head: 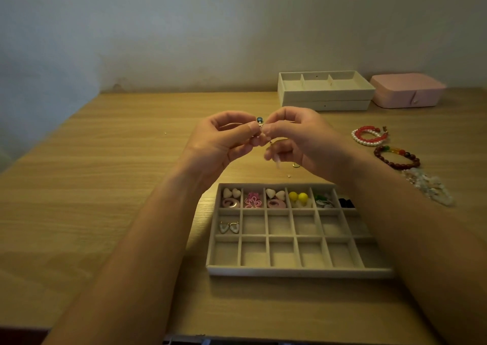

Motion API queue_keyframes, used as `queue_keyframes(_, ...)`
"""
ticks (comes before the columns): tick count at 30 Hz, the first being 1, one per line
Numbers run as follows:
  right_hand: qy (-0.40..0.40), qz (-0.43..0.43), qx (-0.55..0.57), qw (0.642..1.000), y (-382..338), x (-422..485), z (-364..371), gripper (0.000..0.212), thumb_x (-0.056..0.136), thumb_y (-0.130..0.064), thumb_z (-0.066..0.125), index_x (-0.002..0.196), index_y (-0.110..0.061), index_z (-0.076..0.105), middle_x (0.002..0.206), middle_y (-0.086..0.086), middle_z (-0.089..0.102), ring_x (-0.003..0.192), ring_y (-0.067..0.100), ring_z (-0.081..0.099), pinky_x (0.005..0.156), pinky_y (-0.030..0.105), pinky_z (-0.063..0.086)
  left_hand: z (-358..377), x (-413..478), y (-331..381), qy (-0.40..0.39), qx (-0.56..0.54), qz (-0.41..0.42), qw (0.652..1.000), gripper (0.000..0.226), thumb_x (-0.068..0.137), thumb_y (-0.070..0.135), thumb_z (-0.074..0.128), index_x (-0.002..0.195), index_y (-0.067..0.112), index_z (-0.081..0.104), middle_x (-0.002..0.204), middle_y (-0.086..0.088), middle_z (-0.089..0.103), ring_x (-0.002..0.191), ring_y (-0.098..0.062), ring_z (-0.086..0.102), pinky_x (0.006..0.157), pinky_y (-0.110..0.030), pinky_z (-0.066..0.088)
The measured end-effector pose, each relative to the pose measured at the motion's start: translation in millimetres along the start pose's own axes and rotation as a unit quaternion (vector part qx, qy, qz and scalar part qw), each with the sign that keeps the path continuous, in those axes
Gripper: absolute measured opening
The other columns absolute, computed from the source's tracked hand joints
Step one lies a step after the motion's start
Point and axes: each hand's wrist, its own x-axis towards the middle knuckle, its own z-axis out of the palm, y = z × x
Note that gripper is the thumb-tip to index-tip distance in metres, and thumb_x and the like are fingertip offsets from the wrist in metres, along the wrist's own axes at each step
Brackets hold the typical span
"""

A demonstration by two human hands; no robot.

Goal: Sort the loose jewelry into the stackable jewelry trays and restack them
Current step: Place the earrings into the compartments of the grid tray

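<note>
Head view: where is the earring, and who has it?
— Both hands are raised over the table [105, 186], just beyond the far edge of the compartment tray [290, 271]. The left hand [224, 139] and right hand [300, 140] pinch a small earring [261, 123] between their fingertips, the other fingers curled.

Which step is this?
— Sorting earrings, I'd say. The tray's far row is filled, and one white pair [229, 227] lies in the middle row's left cell.

And next?
— Probably lowering it into the empty cell [254, 225] just right of that pair. A tiny piece; it wants a careful release.

How does it lie?
— Roughly upright: blue bead on top, thin metal end below, tilted slightly right. Finer detail I can't make out.

Anything left over?
— Bracelets [396, 157] wait at the right; two stacked trays [326, 91] sit far back.
</note>
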Motion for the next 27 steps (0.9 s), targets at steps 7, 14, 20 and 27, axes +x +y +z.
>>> queue_keyframes(7, -0.019, 0.012, 0.075, 0.997, 4, -4, -13, 0.009, 0.098, -0.005, 0.06, 0.105, -0.005, 0.065, 0.077, 0.005, 0.067, 0.065, 0.014, 0.061, 0.06, 0.024, 0.054, -2, 0, 1, 0.005, -0.033, -0.001, 0.999, 0.022, 0.077, 0.005, 0.073, 0.098, 0.006, 0.067, 0.083, -0.011, 0.071, 0.072, -0.02, 0.071, 0.06, -0.018, 0.058)
queue_keyframes(14, -0.03, 0.019, 0.032, 0.999, 3, -15, -30, 0.013, 0.098, -0.007, 0.06, 0.106, -0.007, 0.071, 0.088, 0.009, 0.073, 0.073, 0.018, 0.069, 0.067, 0.028, 0.058, -5, 2, -1, 0.001, -0.042, 0.011, 0.999, 0.025, 0.076, 0.002, 0.07, 0.101, 0.005, 0.068, 0.092, -0.011, 0.073, 0.079, -0.017, 0.069, 0.071, -0.021, 0.059)
queue_keyframes(20, -0.038, 0.048, -0.022, 0.998, 6, -19, -35, 0.016, 0.093, -0.012, 0.068, 0.106, -0.005, 0.072, 0.083, 0.009, 0.072, 0.068, 0.016, 0.065, 0.061, 0.026, 0.055, -8, 1, -2, 0.027, 0.059, 0.023, 0.998, 0.018, 0.084, 0.006, 0.071, 0.1, 0.013, 0.071, 0.096, -0.007, 0.076, 0.08, -0.014, 0.067, 0.069, -0.025, 0.055)
queue_keyframes(27, -0.037, 0.073, -0.091, 0.993, 5, -21, -30, 0.022, 0.087, -0.021, 0.074, 0.1, -0.004, 0.074, 0.075, 0.006, 0.065, 0.065, 0.016, 0.055, 0.056, 0.025, 0.048, -3, -7, 1, 0.059, 0.243, 0.063, 0.966, 0.016, 0.085, 0.002, 0.075, 0.097, 0.012, 0.073, 0.091, -0.005, 0.077, 0.074, -0.005, 0.066, 0.063, -0.018, 0.048)
